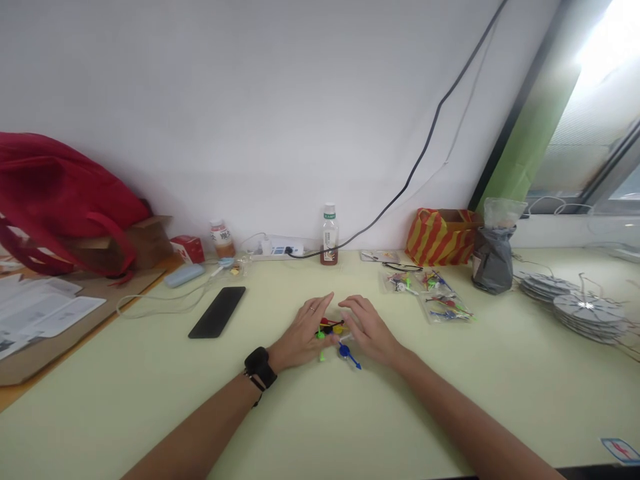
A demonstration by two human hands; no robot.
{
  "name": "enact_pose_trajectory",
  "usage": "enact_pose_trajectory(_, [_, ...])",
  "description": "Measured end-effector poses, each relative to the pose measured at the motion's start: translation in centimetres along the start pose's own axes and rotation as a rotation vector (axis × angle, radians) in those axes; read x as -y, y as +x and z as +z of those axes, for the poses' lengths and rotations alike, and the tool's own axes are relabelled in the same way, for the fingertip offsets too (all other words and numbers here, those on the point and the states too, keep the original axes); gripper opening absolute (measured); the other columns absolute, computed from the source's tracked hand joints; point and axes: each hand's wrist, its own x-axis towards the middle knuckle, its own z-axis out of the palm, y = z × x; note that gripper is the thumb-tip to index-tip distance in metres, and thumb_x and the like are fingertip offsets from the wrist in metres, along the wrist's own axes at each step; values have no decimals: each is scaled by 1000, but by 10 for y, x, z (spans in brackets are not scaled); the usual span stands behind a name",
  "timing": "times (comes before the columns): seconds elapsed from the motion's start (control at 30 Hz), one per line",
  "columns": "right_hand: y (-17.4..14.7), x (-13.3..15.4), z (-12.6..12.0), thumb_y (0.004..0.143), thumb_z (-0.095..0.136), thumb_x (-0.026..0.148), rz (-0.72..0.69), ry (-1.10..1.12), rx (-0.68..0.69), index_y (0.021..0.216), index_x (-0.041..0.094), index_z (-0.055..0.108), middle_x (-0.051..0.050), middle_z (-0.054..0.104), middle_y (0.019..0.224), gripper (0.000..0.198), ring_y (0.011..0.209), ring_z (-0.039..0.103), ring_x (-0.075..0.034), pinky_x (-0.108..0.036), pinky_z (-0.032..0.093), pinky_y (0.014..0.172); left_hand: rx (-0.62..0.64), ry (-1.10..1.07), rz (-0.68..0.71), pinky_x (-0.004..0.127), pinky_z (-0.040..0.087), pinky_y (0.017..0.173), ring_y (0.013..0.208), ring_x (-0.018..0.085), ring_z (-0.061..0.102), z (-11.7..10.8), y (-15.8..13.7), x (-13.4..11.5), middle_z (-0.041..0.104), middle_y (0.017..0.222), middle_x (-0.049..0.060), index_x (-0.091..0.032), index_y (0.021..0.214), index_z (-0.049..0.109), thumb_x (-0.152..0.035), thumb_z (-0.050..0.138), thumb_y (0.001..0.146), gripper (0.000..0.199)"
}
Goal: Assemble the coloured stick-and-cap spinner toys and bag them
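Small coloured plastic arrow pieces lie in a loose cluster on the pale table between my two hands. A blue arrow piece (pixel 345 351) points toward the near right, and a green piece (pixel 321 336) rests by my left thumb. Yellow (pixel 338 329), red and black pieces are bunched behind, partly covered. My left hand (pixel 304 335) is at the cluster's left side, fingers stretched out and thumb reaching over the pieces. On the right side, my right hand (pixel 373 333) curves around them with fingers bent but apart. Neither hand visibly grips a piece.
Clear bags of similar pieces (pixel 447 305) lie to the right, near stacked grey discs (pixel 590 313) and a grey bag (pixel 493 260). A phone (pixel 217 312) lies left. Behind stand a bottle (pixel 329 237), a power strip (pixel 280 248) and a striped bag (pixel 440 237).
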Motion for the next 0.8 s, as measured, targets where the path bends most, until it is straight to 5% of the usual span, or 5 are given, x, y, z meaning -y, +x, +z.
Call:
enact_pose_trajectory(0.2, [19, -17, -5, 102, 41, 36, 139, -21, -225, 118, 25, 61, -11, 64, 118, 28, 116, 57, -27, -45, 45, 102, -297, 58, 57, 47, 35, 117, 135, 29, 46, -2, 11, -44, 54, 140, 11, -26, 132, 57, -35, 59, 98, 35])
enact_pose_trajectory(0.33, [55, -19, -3, 99, 44, 41, 209, 83, -279, 106, 24, 62, -9, 65, 112, 25, 104, 60, -25, -38, 50, 87, -282, 20, 150, 44, 42, 112, 130, 28, 50, 8, 37, -76, 56, 135, 11, -26, 126, 57, -28, 59, 98, 29])
enact_pose_trajectory(0.53, [118, -33, -8, 93, 46, 47, 370, 109, -557, 96, 22, 61, -10, 67, 102, 30, 85, 59, -23, -36, 48, 78, -520, 66, 115, 47, 44, 106, 121, 29, 54, 26, 82, -92, 56, 122, 12, -21, 113, 58, -22, 58, 97, 16])
enact_pose_trajectory(0.8, [136, -56, -8, 90, 47, 46, 454, 112, -679, 94, 21, 60, -11, 67, 101, 28, 86, 58, -24, -37, 45, 82, -359, 54, 118, 50, 46, 106, 124, 31, 52, 43, 72, -92, 51, 129, 14, -23, 121, 53, -31, 62, 95, 29])
